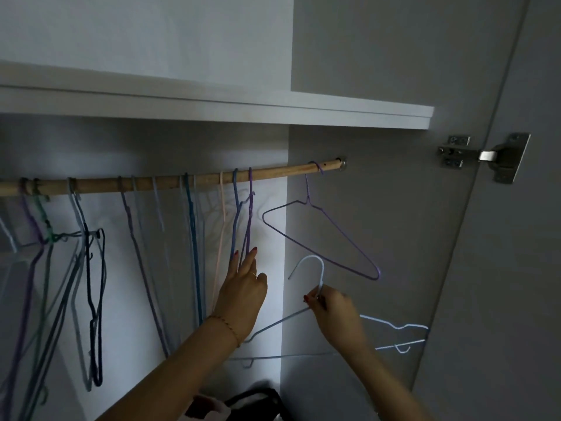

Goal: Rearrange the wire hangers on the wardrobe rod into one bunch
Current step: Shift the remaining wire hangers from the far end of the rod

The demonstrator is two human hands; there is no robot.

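You are facing a wardrobe shelf (212, 107) with a wooden rod (170, 180) running beneath it. Wire hangers (191, 208) are hanging spread along the rod, and a purple hanger (328, 235) is dangling alone near its right end. Your left hand (243, 287) is reaching up with straight fingers touching a blue and violet pair (243, 214). Your right hand (331, 311) is pinching the neck of a white hanger (312, 268), held below the rod.

A home wardrobe (wooden rod (170, 180), shelf (273, 112), door hinge (482, 156)).
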